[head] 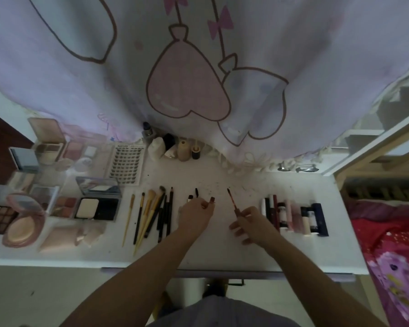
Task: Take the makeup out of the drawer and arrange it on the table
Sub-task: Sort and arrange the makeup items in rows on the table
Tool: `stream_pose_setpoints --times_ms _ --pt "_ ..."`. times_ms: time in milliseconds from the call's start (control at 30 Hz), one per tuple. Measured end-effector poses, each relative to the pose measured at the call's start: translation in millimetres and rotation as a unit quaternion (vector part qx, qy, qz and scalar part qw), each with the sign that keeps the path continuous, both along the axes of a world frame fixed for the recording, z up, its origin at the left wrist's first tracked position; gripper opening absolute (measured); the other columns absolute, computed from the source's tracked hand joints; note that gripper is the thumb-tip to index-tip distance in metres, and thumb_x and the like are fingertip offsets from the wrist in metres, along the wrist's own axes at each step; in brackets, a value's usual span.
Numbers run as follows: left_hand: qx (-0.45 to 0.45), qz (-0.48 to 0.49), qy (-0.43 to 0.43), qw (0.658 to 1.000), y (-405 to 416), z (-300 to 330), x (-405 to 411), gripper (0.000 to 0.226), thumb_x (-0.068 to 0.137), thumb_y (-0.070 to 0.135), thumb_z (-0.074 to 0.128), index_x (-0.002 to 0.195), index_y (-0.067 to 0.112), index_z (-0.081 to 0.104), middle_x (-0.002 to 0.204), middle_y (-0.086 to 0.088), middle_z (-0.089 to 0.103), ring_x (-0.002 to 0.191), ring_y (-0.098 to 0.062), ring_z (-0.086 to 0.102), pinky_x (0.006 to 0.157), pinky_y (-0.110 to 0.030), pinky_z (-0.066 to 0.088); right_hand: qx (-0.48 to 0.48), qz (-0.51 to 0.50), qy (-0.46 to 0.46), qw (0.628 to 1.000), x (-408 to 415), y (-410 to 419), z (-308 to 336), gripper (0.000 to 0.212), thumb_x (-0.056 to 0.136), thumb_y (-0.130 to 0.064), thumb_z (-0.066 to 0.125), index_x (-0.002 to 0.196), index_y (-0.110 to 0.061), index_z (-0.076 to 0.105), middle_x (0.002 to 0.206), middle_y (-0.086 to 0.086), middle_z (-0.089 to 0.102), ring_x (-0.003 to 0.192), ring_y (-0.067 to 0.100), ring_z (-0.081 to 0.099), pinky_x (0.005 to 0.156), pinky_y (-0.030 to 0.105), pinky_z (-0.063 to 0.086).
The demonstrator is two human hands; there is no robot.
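Two hands work mid-table: the right hand [252, 224] pinches a lip gloss wand [232, 202], the left hand [195, 212] grips a small dark-red tube [212, 199]. Brushes [151, 214] lie just left of the left hand, lipsticks [294, 217] just right of the right hand, bare table [220, 232] between.

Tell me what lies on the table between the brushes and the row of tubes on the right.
In the head view, both hands: the left hand holding small dark items, the right hand pinching a lip-gloss wand. Between them, bare table.

Backdrop and surroundings beyond the tabletop

A pale lilac fabric curtain [222, 67] printed with pink and lavender hearts and bows is hung behind the table's far edge — to the right, a light wooden frame [376, 159] and a red patterned bedcover [392, 251] are seen.
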State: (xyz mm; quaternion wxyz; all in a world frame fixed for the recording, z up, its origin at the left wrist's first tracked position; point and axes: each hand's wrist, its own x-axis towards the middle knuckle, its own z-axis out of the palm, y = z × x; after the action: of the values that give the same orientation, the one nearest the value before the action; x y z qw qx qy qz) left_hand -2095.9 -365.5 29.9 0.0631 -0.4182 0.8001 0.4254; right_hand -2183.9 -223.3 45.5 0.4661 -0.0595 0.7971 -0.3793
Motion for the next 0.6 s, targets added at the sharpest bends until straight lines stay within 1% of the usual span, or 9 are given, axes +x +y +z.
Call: stream_pose_setpoints --times_ms 67,133,200,267,333,433,500,600 --pt "-0.047 -0.015 -0.016 0.999 -2.9 2.3 -5.8 0.034 0.094 0.039 0.046 0.084 0.012 0.064 0.086 -0.006 0.067 0.080 -0.022 0.063 0.080 -0.039 0.052 0.020 0.020 0.075 0.997 14.4 -11.2 -13.5 0.008 0.097 -0.024 0.044 0.097 -0.017 0.041 0.087 -0.001 0.069 0.070 0.014 0.061 0.053 0.024 0.049" --pt "-0.120 -0.049 -0.059 0.990 -8.0 2.0 -12.4 0.037 0.093 0.043 0.046 0.082 0.013 0.063 0.089 -0.007 0.064 0.089 -0.023 0.060 0.081 -0.039 0.051 0.032 0.048 0.132 0.990 22.6 -20.8 -21.0 0.008 0.098 -0.025 0.040 0.099 -0.017 0.041 0.097 0.003 0.067 0.073 0.014 0.059 0.056 0.022 0.045" --pt "-0.210 -0.094 -0.118 0.966 -13.7 -1.4 -17.8 0.041 0.093 0.047 0.043 0.090 0.012 0.064 0.097 -0.008 0.059 0.099 -0.025 0.053 0.083 -0.037 0.046 0.039 0.053 0.154 0.986 26.8 -29.4 -22.9 0.011 0.099 -0.025 0.037 0.100 -0.015 0.042 0.101 0.006 0.064 0.072 0.014 0.055 0.057 0.025 0.042" --pt "-0.255 -0.128 -0.149 0.947 -18.1 -7.4 -19.6 0.043 0.094 0.046 0.039 0.099 0.011 0.064 0.104 -0.009 0.055 0.104 -0.026 0.047 0.084 -0.036 0.039 0.060 0.059 0.178 0.980 30.2 -38.5 -23.5 0.018 0.099 -0.028 0.037 0.102 -0.011 0.043 0.097 0.009 0.063 0.074 0.020 0.056 0.061 0.029 0.041" --pt "-0.280 -0.154 -0.169 0.932 -20.5 -13.3 -18.3 0.044 0.094 0.045 0.038 0.102 0.010 0.063 0.107 -0.010 0.052 0.105 -0.027 0.045 0.085 -0.037 0.036 0.099 0.084 0.211 0.969 33.4 -47.6 -24.3 0.025 0.100 -0.033 0.035 0.104 -0.009 0.044 0.094 0.011 0.064 0.078 0.025 0.060 0.062 0.029 0.039" --pt "-0.299 -0.176 -0.186 0.919 -22.1 -16.0 -16.1 0.043 0.094 0.044 0.038 0.103 0.011 0.063 0.111 -0.010 0.051 0.106 -0.027 0.043 0.088 -0.038 0.035 0.154 0.125 0.234 0.952 36.9 -57.2 -29.2 0.031 0.101 -0.038 0.028 0.103 -0.011 0.043 0.095 0.010 0.065 0.084 0.026 0.062 0.062 0.029 0.036" --pt "-0.305 -0.191 -0.189 0.914 -24.0 -15.0 -14.5 0.042 0.094 0.044 0.038 0.103 0.012 0.063 0.113 -0.009 0.051 0.108 -0.027 0.042 0.090 -0.039 0.033 0.179 0.161 0.248 0.938 39.3 -61.4 -32.2 0.031 0.100 -0.040 0.026 0.100 -0.013 0.042 0.096 0.008 0.064 0.084 0.025 0.062 0.062 0.029 0.034" --pt "-0.305 -0.214 -0.186 0.909 -27.2 -14.1 -11.2 0.041 0.095 0.044 0.038 0.105 0.014 0.063 0.118 -0.009 0.049 0.112 -0.028 0.040 0.095 -0.040 0.032 0.202 0.228 0.294 0.906 42.5 -66.5 -37.6 0.029 0.100 -0.037 0.028 0.100 -0.014 0.045 0.092 0.005 0.065 0.079 0.024 0.063 0.058 0.028 0.034"
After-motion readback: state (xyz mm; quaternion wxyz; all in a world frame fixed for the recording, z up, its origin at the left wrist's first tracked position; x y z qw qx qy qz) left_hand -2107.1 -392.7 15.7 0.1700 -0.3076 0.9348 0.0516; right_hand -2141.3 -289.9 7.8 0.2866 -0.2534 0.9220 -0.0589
